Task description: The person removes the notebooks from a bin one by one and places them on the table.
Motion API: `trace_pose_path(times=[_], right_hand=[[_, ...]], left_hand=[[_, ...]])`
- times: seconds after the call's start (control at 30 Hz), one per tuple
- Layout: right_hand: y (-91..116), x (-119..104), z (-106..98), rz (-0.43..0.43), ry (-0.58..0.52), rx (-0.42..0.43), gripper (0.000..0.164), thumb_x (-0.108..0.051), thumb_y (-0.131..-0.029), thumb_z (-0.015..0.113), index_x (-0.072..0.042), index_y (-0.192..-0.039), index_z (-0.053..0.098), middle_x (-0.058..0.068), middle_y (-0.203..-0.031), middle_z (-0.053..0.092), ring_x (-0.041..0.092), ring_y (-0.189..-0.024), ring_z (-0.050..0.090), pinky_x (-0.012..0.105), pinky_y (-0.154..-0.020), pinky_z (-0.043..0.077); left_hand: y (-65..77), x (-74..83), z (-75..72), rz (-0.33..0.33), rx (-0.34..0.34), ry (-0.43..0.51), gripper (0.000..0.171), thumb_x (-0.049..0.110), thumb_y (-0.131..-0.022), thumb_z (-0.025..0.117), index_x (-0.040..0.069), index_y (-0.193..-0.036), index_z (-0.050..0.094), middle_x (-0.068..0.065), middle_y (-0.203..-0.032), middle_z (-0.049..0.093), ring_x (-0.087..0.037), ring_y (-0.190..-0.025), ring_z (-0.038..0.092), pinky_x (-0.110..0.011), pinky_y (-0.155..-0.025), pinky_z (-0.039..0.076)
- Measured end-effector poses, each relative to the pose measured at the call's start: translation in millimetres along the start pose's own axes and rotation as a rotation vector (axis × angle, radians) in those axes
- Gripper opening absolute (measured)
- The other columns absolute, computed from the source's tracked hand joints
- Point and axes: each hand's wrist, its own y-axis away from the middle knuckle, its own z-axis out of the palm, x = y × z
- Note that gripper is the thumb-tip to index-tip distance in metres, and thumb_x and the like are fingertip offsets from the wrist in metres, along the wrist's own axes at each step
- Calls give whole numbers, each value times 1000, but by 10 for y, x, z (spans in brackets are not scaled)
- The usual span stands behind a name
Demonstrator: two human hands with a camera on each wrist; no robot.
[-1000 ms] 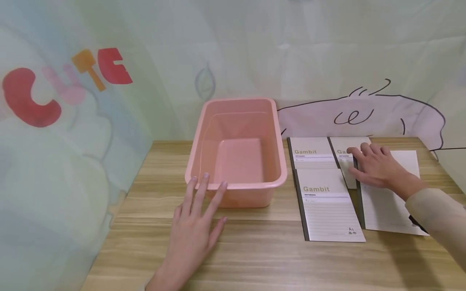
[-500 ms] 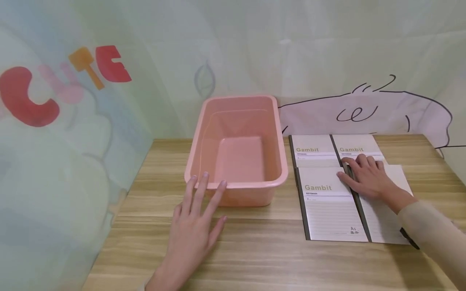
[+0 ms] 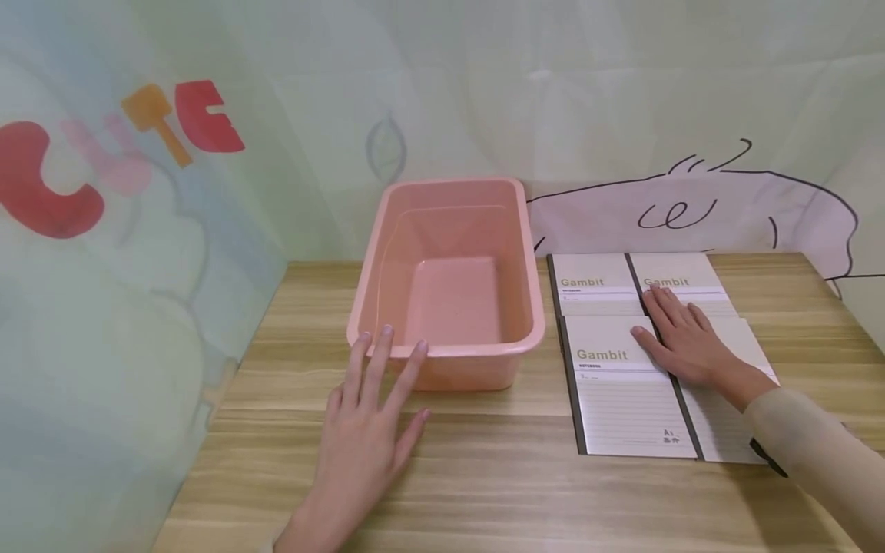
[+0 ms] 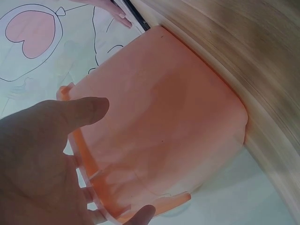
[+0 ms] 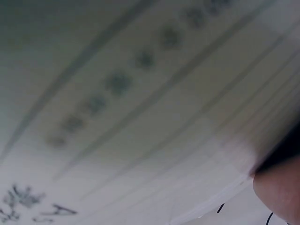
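My left hand (image 3: pixel 362 434) rests its spread fingertips on the near rim of a pink plastic basin (image 3: pixel 456 375). In the left wrist view the basin's outer wall (image 4: pixel 173 103) fills the middle, beside the thumb. To the right, my right hand (image 3: pixel 684 342) lies with extended fingers on a white notebook (image 3: pixel 750 349), partly hiding it; its fingertips reach the back right notebook (image 3: pixel 674 267). Its thumb is over the front left notebook (image 3: pixel 608 415). A back left notebook (image 3: pixel 588 269) completes two rows. The right wrist view shows a blurred lined cover (image 5: pixel 154 112) up close.
A wooden table (image 3: pixel 484 484) bears everything. Behind and at the left hang pale printed curtains (image 3: pixel 325 115), close to the table's edges. The basin holds nothing visible and stands left of the notebooks.
My right hand has slid the front right notebook leftward and nearer, against the front left one, and its fingers have flattened onto it. My left hand stays on the basin rim.
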Motion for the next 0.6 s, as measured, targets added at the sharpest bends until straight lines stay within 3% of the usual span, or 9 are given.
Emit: trace_pose_path(times=[0.17,0.3,0.47,0.6], right_hand=[[-13,14,16,2,4,-7,84,-52,-112,39,1,-169,8,25,-176,1,45,-163,1,73,-125,3],[-20,-6,-27,15,11,-9,86,-55,-111,39,-1,-169,8,25,-176,1,46,-163,2,74,-124,4],[-28,-154,-294,28,26,35,87,-58,-110,39,-1,-169,11,27,-175,4,50,-161,8,76,-122,9],[-46,-482,-676,-14,44,108,81,-57,-110,43,-6,-169,21,26,-175,14,54,-156,20,77,-120,18]], left_hand=[[-1,3,5,0,2,5,85,43,-96,69,27,-169,29,-13,-178,14,-43,-156,27,-54,-78,57],[-26,7,-62,-17,-51,49,84,47,-97,67,28,-169,28,-13,-178,16,-43,-157,24,-60,-86,57],[-163,-36,-329,-36,-153,160,76,48,-98,70,31,-166,39,-10,-170,37,-42,-155,33,-65,-95,51],[-374,-125,-592,-49,-187,275,65,49,-103,66,29,-162,47,-7,-163,49,-40,-153,39,-68,-104,42]])
